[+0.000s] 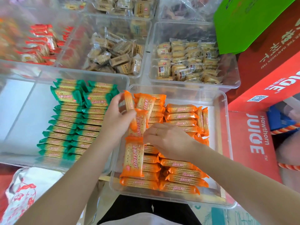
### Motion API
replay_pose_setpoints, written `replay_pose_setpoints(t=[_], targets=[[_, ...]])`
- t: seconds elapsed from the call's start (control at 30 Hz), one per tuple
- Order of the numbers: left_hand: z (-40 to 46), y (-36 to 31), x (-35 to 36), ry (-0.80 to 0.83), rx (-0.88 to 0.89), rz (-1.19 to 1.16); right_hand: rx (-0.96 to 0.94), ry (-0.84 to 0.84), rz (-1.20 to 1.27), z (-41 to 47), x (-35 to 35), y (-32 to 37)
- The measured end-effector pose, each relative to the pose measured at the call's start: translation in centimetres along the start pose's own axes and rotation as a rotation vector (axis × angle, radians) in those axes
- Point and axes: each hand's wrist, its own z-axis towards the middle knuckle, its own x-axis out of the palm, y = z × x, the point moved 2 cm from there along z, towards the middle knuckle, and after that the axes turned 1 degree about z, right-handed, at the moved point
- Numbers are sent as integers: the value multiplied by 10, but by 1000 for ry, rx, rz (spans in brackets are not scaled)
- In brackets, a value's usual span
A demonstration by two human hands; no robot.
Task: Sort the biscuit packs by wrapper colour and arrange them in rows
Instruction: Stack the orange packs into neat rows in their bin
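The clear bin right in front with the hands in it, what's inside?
The clear bin holds orange biscuit packs stacked in rows. The left hand holds some, the right hand touches others. Packs under the hands are hidden.

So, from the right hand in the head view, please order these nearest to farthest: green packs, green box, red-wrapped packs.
From the right hand:
1. Green packs, in the bin to its left.
2. Green box, upper right.
3. Red-wrapped packs, far upper-left bin.
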Motion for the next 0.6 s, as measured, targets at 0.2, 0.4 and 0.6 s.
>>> replay_pose_setpoints(t=[0.2,0.4,0.6], targets=[[-9,6,-18,34,-265,-728,-156,420,-213,10,14,17],[-20,4,-20,39,-287,-886,-183,279,-422,7,23,16],[-23,-10,0,241,-183,-605,116,-51,-277,-26,-18,-20]])
